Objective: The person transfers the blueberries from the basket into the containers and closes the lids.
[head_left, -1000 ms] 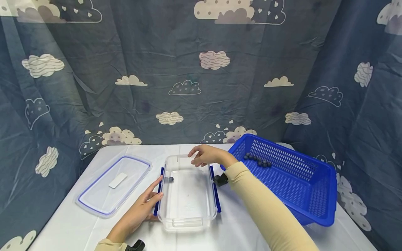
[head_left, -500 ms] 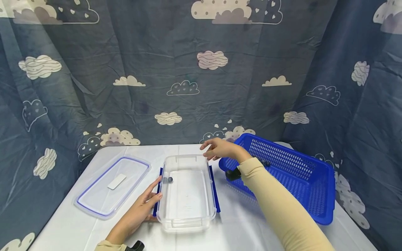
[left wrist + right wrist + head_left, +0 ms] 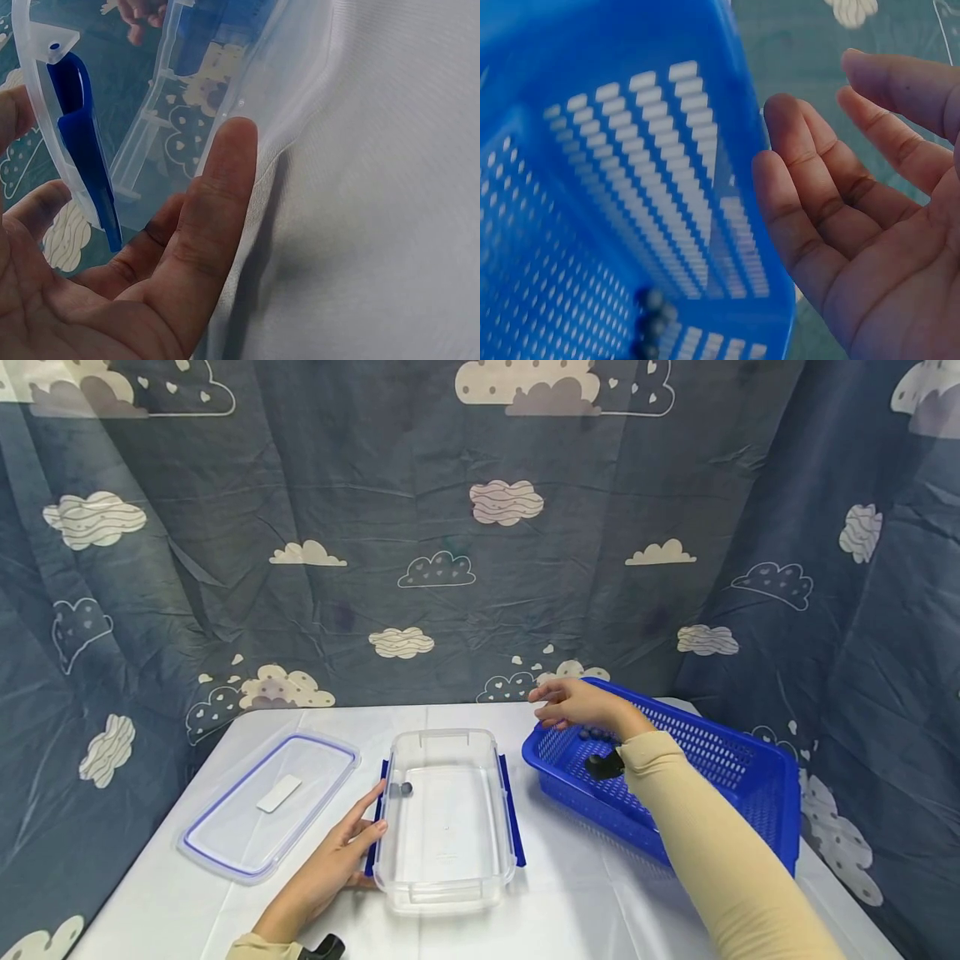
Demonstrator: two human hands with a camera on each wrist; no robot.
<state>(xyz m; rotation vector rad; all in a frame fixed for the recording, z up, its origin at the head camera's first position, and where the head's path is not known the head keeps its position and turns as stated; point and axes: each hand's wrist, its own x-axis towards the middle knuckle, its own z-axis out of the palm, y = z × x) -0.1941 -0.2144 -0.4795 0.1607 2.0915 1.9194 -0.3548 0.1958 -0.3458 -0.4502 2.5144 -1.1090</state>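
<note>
Clear container (image 3: 450,835), lower centre of the frame, holds one dark ball (image 3: 407,789); left hand (image 3: 326,864), fingers relaxed, touches its left side; right hand (image 3: 583,703), released, hovers at the upper-left corner of a blue basket (image 3: 600,814), lower right, containing more dark balls (image 3: 596,734).

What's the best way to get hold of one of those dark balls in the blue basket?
Probably by its round sides, pinched by the right hand from straight above. The basket is open on top, while its walls would block a low sideways reach. The balls lie bunched toward the far left corner, so one at the bunch's edge should leave more room.
</note>
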